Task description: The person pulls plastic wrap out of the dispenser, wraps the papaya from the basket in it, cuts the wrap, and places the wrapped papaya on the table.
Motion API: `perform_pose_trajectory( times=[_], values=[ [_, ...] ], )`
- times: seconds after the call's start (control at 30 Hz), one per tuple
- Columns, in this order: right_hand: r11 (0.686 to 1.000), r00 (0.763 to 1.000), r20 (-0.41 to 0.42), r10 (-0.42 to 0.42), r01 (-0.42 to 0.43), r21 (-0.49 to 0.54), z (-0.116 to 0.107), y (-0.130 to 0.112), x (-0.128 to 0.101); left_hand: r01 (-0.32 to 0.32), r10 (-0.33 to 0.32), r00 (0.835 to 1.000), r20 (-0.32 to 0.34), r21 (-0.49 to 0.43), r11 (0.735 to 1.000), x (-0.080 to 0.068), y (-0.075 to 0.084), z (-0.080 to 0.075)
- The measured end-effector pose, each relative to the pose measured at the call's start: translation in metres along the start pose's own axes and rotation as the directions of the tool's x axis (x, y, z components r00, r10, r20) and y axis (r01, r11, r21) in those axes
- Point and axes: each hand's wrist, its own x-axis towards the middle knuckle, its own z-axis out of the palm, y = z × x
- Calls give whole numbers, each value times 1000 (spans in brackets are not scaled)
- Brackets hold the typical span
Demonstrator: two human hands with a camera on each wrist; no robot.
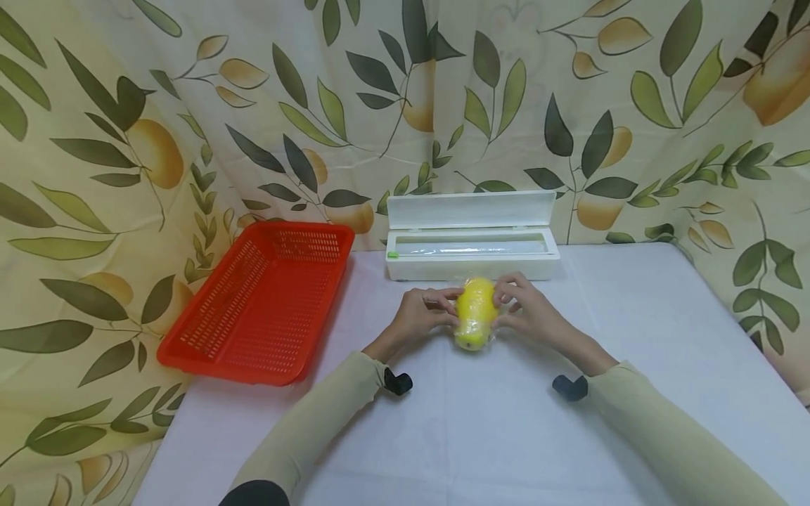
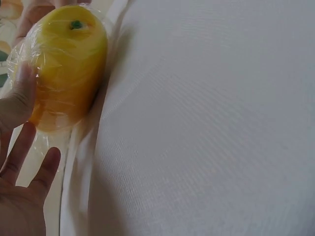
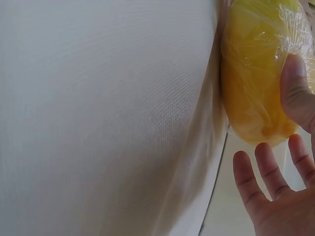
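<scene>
Yellow fruit (image 1: 474, 311), wrapped in clear film, lying mid-tabletop (image 1: 633, 393), just short of the white film dispenser (image 1: 471, 235) at 12 o'clock. Left hand (image 1: 422, 316) at its 9 o'clock side, thumb pressed on the wrap, remaining fingers (image 2: 22, 147) straight and relaxed. Right hand (image 1: 528, 313) at 3 o'clock, thumb on the wrap likewise, fingers (image 3: 268, 169) spread. Red basket (image 1: 262, 302) at 9 o'clock, overhanging the tabletop's left edge. Bare white cloth toward 6 and 3 o'clock.
</scene>
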Motion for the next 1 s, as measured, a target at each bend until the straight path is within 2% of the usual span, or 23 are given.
perform_pose_trajectory(
  times=[0.1, 0.2, 0.4, 0.67, 0.8, 1.0],
  values=[
    [1000, 1000, -1, -18, 18, -22, -1, 1, -1, -23, 23, 1000, -1, -15, 1000, -1, 2, 1],
    [999, 999, 7, -34, 34, -29, -4, 2, -3, -19, 19, 1000, 7, -17, 1000, -1, 4, 1],
    [997, 998, 40, -57, 59, -49, -11, -3, -6, -8, 6, 999, 50, 39, 999, -4, 11, 0],
    [999, 996, 87, -13, 16, -30, -15, -9, -8, -5, 0, 994, 111, 40, 999, -10, 12, -8],
    [999, 998, 65, -17, 19, -30, -12, -9, -8, -22, 16, 994, 105, 62, 998, -10, 11, -8],
    [999, 999, 24, -36, 37, -34, -6, -8, -8, -80, 73, 995, 70, 98, 992, -10, 7, -5]
  ],
)
